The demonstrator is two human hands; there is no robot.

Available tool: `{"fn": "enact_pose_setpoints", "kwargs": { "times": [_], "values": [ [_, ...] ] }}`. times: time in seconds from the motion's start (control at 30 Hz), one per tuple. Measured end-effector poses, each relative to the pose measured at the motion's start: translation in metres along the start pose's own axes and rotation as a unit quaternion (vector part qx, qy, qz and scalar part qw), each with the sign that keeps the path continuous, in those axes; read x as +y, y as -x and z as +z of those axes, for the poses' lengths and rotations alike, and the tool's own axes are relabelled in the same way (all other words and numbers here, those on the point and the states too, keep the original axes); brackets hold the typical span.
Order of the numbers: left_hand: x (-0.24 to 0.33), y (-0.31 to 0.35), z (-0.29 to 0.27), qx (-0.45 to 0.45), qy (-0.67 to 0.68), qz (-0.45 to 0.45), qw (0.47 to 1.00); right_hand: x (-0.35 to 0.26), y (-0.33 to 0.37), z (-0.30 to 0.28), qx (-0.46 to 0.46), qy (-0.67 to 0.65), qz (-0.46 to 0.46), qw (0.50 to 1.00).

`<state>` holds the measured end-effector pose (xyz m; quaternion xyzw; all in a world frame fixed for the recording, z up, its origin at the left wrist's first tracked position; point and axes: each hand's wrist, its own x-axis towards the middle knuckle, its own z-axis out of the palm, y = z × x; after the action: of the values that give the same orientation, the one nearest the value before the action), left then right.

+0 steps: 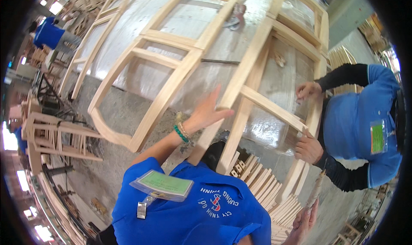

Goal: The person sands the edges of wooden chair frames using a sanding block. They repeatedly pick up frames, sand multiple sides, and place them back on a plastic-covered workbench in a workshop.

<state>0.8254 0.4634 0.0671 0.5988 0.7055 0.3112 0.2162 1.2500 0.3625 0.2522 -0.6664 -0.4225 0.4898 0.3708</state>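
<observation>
Near the middle of the scene, a pale wooden frame lies over a shiny grey surface, between a co-worker on the right and a second frame on the left; the step in hand looks like handling the nearer-right frame from two sides; the next move, as I judge it, calls for a steady left palm on its left rail, with care for the co-worker's dark sleeve.

Over that rail reaches the left hand; its fingers are spread wide and grasp nothing, the thumb stretched to the right across the wood, though blur leaves me unable to tell whether they touch; at the near right, the right hand has its fingers curled round a thin, rough, stick-like piece that points toward the far side; how firmly it is gripped I cannot tell; one co-worker's hand is at the right end of the crossbar, the other farther off.
</observation>
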Motion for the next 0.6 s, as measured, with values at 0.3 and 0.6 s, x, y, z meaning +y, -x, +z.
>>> {"fn": "enact_pose_setpoints", "kwargs": {
  "times": [0.3,0.6],
  "values": [
    [0.061,0.091,0.051,-0.185,0.268,-0.054,0.944,0.025,0.016,0.037,-0.127,0.008,-0.031,0.991],
    [-0.044,0.163,-0.18,0.101,0.043,0.021,0.994,0.022,0.083,0.136,-0.094,-0.062,-0.028,0.993]
  ]
}}
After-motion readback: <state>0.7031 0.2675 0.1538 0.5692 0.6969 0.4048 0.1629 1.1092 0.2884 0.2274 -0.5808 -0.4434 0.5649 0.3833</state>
